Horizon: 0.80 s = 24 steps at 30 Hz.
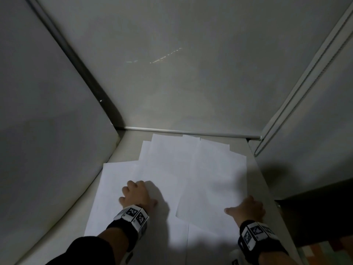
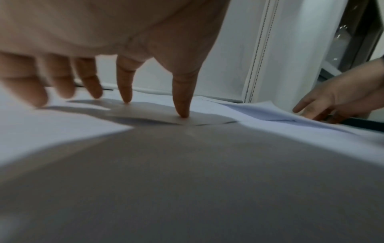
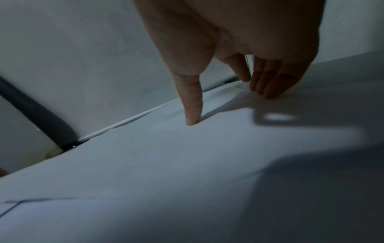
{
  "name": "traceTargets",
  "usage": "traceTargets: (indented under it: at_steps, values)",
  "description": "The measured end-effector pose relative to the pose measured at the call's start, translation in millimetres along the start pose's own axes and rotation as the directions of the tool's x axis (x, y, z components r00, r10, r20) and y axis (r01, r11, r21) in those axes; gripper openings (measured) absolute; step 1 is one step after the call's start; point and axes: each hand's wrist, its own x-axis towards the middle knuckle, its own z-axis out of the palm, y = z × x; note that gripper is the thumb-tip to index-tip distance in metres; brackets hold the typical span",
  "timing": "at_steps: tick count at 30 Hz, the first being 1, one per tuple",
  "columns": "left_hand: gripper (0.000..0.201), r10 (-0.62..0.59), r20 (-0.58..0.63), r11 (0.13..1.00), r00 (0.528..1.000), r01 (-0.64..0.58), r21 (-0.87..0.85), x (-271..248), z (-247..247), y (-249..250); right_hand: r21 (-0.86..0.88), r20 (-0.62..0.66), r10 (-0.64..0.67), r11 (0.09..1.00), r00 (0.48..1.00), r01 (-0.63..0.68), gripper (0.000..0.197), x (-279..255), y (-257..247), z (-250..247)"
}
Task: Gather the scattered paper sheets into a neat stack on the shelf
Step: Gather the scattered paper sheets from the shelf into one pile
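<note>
Left hand (image 2: pixel 116 37) presses spread fingertips (image 2: pixel 184 113) onto overlapping paper sheets (image 2: pixel 62 125); right hand (image 2: pixel 340 98) touches their far edge.

Black sleeve (image 1: pixel 86 251); black wristbands (image 1: pixel 122 229), white marker-printed blocks (image 1: pixel 133 215).

Dim overall, grey-green cast. Light comes from behind me: my arms throw hard shadows forward over the paper sheets (image 1: pixel 191 169), darkest by my right hand (image 1: pixel 248 207). Faint specular specks on the back wall (image 1: pixel 166 56). Head view bows straight edges at the borders. Left wrist view motion-blurred, my left hand (image 2: pixel 124 41) soft. Right wrist view dark, noisy, lower right nearly black.
</note>
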Motion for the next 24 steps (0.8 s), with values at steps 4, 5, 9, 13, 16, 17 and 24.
traceTargets:
  at_steps: [4, 5, 9, 13, 16, 17, 24]
  values:
    - [0.09, -0.16, -0.057, 0.984, 0.985, 0.155, -0.086, -2, -2, -20, 0.033, 0.035, 0.0, 0.999, 0.999, -0.001, 0.098, 4, -1, 1]
    - [0.092, -0.177, -0.057, 0.979, 0.983, 0.17, -0.109, -1, -2, -23, 0.014, 0.038, -0.006, 1.0, 0.999, 0.005, 0.097, 5, -1, 0]
    - [0.097, -0.169, -0.004, 0.975, 0.986, 0.167, -0.149, 2, -5, -29, -0.088, 0.049, -0.029, 0.996, 0.998, 0.034, 0.096, 8, 0, -4]
    - [0.079, -0.121, 0.043, 0.97, 0.992, 0.127, -0.209, 5, -11, -36, -0.055, 0.04, -0.013, 0.998, 0.999, 0.015, 0.1, 14, 2, -5]
    - [0.065, -0.09, 0.03, 0.976, 0.995, 0.094, -0.195, 5, -16, -43, -0.012, 0.02, -0.008, 1.0, 1.0, 0.008, 0.096, 17, 3, -5]
    - [0.057, -0.073, 0.018, 0.978, 0.997, 0.075, -0.195, 7, -16, -46, -0.016, 0.014, -0.007, 1.0, 1.0, 0.008, 0.094, 18, 3, -4]
    - [0.032, 0.009, -0.205, 0.929, 0.979, -0.085, -0.361, 8, -19, -62, 0.055, 0.015, 0.027, 0.998, 1.0, -0.028, 0.083, 27, 1, -7]
